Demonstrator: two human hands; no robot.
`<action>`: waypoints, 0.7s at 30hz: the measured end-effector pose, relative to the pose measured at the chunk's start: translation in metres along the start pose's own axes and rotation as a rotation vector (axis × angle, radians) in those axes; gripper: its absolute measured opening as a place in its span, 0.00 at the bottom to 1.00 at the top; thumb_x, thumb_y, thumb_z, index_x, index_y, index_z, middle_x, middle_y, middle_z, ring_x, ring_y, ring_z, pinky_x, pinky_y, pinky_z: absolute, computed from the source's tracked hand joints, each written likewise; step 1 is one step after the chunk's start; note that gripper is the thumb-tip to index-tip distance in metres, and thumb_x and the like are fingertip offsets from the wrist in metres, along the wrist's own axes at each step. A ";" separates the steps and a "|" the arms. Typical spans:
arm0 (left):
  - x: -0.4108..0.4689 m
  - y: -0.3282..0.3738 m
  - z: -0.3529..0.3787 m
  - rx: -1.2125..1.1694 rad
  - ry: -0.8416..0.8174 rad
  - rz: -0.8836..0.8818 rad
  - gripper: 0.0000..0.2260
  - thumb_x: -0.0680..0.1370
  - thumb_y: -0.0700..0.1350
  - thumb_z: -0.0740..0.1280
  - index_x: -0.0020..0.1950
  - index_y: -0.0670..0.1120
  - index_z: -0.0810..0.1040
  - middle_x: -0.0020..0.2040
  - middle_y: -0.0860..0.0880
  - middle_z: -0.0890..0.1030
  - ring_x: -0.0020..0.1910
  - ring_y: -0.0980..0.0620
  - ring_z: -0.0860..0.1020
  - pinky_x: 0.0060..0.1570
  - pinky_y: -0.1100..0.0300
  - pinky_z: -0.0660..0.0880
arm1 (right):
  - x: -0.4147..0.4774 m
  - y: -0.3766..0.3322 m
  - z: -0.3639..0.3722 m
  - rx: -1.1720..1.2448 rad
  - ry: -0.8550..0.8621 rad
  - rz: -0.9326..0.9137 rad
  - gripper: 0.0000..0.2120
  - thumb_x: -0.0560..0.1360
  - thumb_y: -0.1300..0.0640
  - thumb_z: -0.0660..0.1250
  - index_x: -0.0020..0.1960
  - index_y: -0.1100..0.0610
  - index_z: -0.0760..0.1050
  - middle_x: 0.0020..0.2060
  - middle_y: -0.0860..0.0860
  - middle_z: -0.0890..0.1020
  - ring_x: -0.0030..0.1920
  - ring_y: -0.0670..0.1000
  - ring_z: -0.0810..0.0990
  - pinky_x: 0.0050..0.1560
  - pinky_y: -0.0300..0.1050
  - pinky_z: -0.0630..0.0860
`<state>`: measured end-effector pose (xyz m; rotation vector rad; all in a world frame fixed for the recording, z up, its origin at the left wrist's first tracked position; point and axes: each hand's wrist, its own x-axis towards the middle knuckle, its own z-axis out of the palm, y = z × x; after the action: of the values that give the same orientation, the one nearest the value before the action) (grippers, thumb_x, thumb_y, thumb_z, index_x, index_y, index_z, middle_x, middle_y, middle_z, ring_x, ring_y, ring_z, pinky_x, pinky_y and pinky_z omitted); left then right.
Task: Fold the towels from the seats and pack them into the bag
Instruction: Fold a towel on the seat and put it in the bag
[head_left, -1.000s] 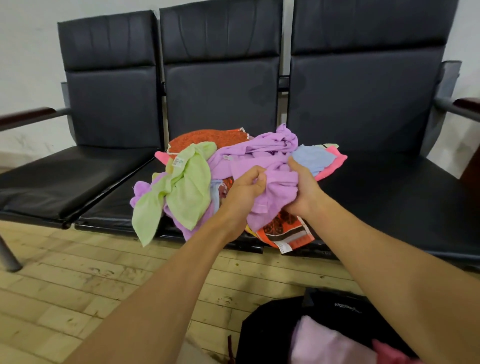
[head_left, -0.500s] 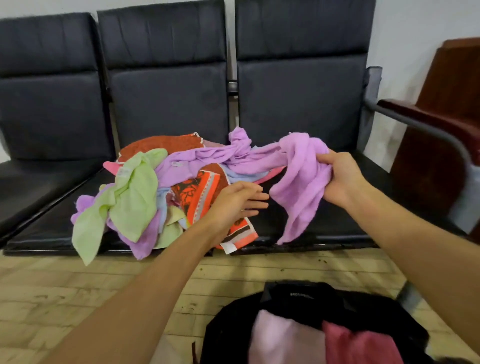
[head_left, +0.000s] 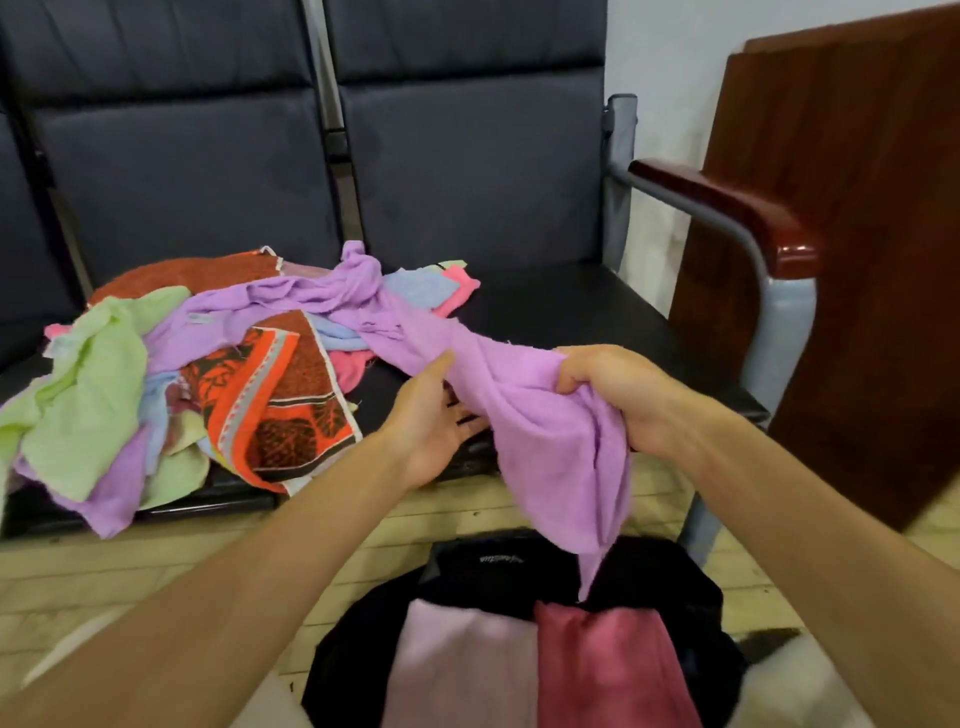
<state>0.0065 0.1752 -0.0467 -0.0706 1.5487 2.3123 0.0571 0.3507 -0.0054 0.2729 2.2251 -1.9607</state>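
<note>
I am seeing the right hand (head_left: 618, 395) gripping a crumpled lilac towel (head_left: 540, 441) above the black bag (head_left: 524, 564); left hand (head_left: 434, 423) lying open, touching it. Bag lettering is reading illegible.

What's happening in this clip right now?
A person is pulling a purple towel off a pile of towels on the seats. The right hand grips it bunched; the left hand is open under it, thumb against the cloth. It isn't folded yet. The bag on the floor below already holds folded towels.
</note>
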 end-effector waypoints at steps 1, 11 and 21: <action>0.002 0.000 0.003 -0.029 0.009 0.011 0.18 0.83 0.50 0.57 0.65 0.40 0.74 0.56 0.41 0.81 0.52 0.45 0.81 0.48 0.53 0.78 | -0.003 0.000 -0.003 -0.052 -0.040 -0.009 0.13 0.69 0.69 0.59 0.46 0.64 0.81 0.41 0.57 0.83 0.41 0.53 0.80 0.43 0.44 0.78; -0.018 -0.014 0.020 0.033 0.161 0.019 0.09 0.78 0.38 0.60 0.54 0.38 0.77 0.49 0.38 0.80 0.45 0.44 0.79 0.44 0.54 0.77 | -0.027 0.025 -0.016 -0.308 -0.297 0.005 0.10 0.77 0.57 0.67 0.53 0.61 0.81 0.51 0.58 0.84 0.48 0.51 0.82 0.55 0.48 0.78; -0.053 0.006 0.010 0.228 -0.226 -0.022 0.21 0.71 0.43 0.61 0.62 0.42 0.78 0.57 0.43 0.81 0.55 0.46 0.78 0.55 0.50 0.74 | -0.035 0.031 0.006 -0.036 -0.242 -0.069 0.16 0.76 0.52 0.67 0.61 0.59 0.79 0.55 0.53 0.84 0.58 0.53 0.82 0.63 0.53 0.75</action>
<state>0.0558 0.1678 -0.0246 0.2218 1.6690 2.0309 0.0987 0.3472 -0.0271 -0.0452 2.1367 -1.8706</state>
